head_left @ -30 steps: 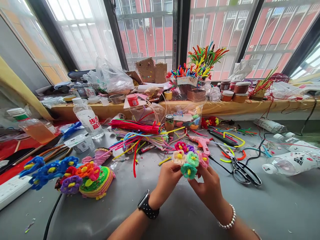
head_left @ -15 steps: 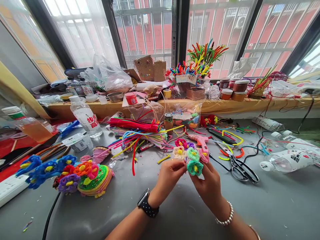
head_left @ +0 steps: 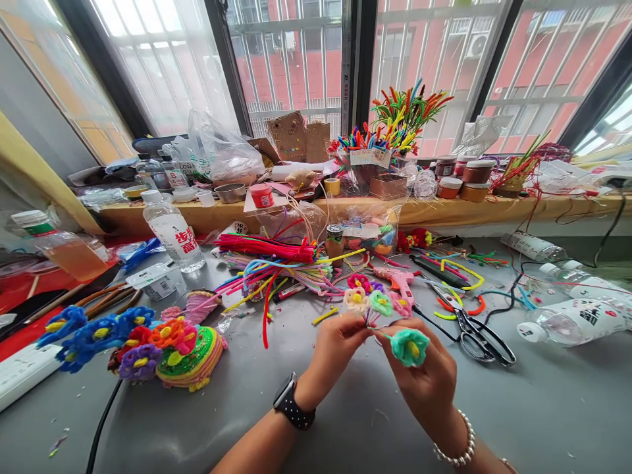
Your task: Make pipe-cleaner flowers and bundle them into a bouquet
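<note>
My left hand (head_left: 332, 352), with a black watch on the wrist, pinches the stems of a small bunch of pipe-cleaner flowers (head_left: 371, 298) in pink, cream, green and purple. My right hand (head_left: 425, 382), wearing a pearl bracelet, grips one teal flower with a yellow centre (head_left: 409, 346), held off to the right of the bunch and a little below it. Both hands hover over the grey table (head_left: 316, 421) near its middle.
A pile of loose coloured pipe cleaners (head_left: 269, 266) lies behind the hands. Black scissors (head_left: 476, 336) and a pink glue gun (head_left: 399, 282) lie to the right, plastic bottles (head_left: 567, 322) further right. A finished flower basket with blue flowers (head_left: 148, 345) sits at the left. The windowsill is crowded with jars and craft supplies.
My right hand has drawn the teal flower down and to the right, away from the bunch that my left hand still holds.
</note>
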Motion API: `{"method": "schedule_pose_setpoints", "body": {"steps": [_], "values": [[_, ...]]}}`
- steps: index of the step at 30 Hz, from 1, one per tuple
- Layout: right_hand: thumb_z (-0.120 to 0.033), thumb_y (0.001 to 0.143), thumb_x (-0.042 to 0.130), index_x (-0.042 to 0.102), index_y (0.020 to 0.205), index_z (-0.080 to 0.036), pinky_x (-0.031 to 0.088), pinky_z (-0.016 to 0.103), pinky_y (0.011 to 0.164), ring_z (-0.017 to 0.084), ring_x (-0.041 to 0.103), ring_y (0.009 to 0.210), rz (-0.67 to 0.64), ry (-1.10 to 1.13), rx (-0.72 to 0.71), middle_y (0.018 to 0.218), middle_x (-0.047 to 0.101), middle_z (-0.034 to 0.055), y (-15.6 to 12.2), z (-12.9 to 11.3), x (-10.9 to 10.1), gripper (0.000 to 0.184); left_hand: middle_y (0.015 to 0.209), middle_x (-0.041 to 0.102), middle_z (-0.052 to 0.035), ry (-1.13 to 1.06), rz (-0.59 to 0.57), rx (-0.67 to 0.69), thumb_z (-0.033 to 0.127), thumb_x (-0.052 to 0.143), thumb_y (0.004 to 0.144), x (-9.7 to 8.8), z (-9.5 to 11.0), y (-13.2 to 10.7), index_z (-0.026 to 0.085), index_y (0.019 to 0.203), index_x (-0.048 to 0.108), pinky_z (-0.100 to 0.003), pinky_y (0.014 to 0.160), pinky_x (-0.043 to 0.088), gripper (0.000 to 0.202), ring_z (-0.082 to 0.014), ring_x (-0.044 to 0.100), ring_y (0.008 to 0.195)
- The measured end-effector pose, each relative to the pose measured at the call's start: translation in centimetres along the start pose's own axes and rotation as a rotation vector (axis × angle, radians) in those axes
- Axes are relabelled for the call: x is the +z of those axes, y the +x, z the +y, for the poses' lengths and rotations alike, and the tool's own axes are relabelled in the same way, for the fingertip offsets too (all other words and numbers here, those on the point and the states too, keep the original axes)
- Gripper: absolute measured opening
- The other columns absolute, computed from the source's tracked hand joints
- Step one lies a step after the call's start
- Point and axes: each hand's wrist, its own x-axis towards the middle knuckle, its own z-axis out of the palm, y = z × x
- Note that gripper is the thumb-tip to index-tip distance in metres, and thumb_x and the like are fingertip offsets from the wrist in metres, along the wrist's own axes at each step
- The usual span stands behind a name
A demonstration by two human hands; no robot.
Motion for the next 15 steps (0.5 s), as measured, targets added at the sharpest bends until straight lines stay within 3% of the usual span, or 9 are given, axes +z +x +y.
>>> {"method": "schedule_pose_setpoints", "body": {"steps": [4,6,9,15], "values": [[-0.008,0.074,0.05,0.049,0.081,-0.02,0.045,0.028,0.055,0.015,0.055,0.065,0.144,0.206,0.084,0.064,0.053,-0.0002,0.5,-0.9,-0.5,0.014,0.056,0.057,-0.0005,-0.157,0.027,-0.1,0.029,0.058,0.064,0.0,-0.7,0.2,0.013,0.063,0.065,-0.019,0.049,0.035,0.017,-0.0096,0.046,0.052],[-0.01,0.078,0.045,0.046,0.08,-0.02,0.043,0.025,0.047,0.012,0.054,0.054,0.183,0.293,0.166,0.065,0.055,-0.0005,0.8,-1.1,-0.7,0.01,0.057,0.059,-0.0013,-0.236,0.042,-0.177,0.031,0.059,0.063,-0.1,-0.7,0.3,0.013,0.066,0.066,-0.019,0.047,0.035,0.02,-0.0094,0.047,0.051],[-0.016,0.082,0.04,0.043,0.08,-0.019,0.04,0.021,0.039,0.006,0.047,0.038,0.118,0.346,0.315,0.075,0.059,0.002,1.2,-0.9,-0.7,0.005,0.061,0.062,-0.0032,-0.353,0.039,-0.262,0.031,0.062,0.061,-0.4,-0.3,0.4,0.012,0.068,0.066,-0.02,0.051,0.039,0.021,-0.0112,0.052,0.056],[-0.025,0.079,0.048,0.041,0.081,-0.019,0.043,0.021,0.041,0.009,0.053,0.045,0.046,0.439,0.561,0.067,0.059,-0.0006,1.7,-0.2,-0.2,0.009,0.064,0.065,-0.0052,-0.484,-0.006,-0.314,0.032,0.064,0.06,-0.6,0.3,0.4,0.011,0.069,0.065,-0.025,0.061,0.045,0.023,-0.0152,0.057,0.064]]}}
